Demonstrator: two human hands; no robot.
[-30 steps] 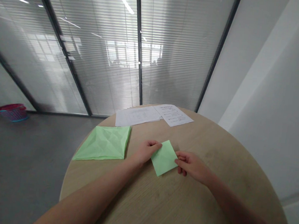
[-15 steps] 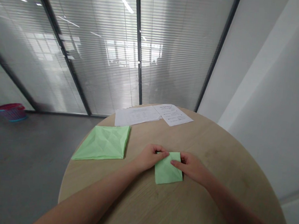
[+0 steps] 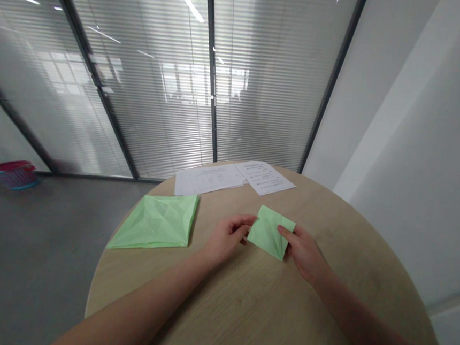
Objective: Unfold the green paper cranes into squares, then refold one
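A small folded square of green paper [image 3: 267, 230] is in my right hand [image 3: 306, 251], thumb on top and fingers underneath at its right side. A crease runs toward its lower corner. At its left edge is my left hand [image 3: 230, 239], fingers bent and thumb apart from the index finger, with no grip on the paper to be seen. Whether its fingertips touch the edge I cannot tell. Farther left lies a larger, creased stack of green paper [image 3: 159, 221], flat on the table.
Printed white sheets [image 3: 209, 179] and another printed page [image 3: 265, 178] lie at the far side of the round wooden table [image 3: 329, 229]. A red and blue basket [image 3: 14, 175] stands on the floor at left. Glass panels with blinds rise behind the table.
The small green square has turned and shifted slightly up and right with my right hand. My left thumb has come off its top, and that hand now sits at its left edge.
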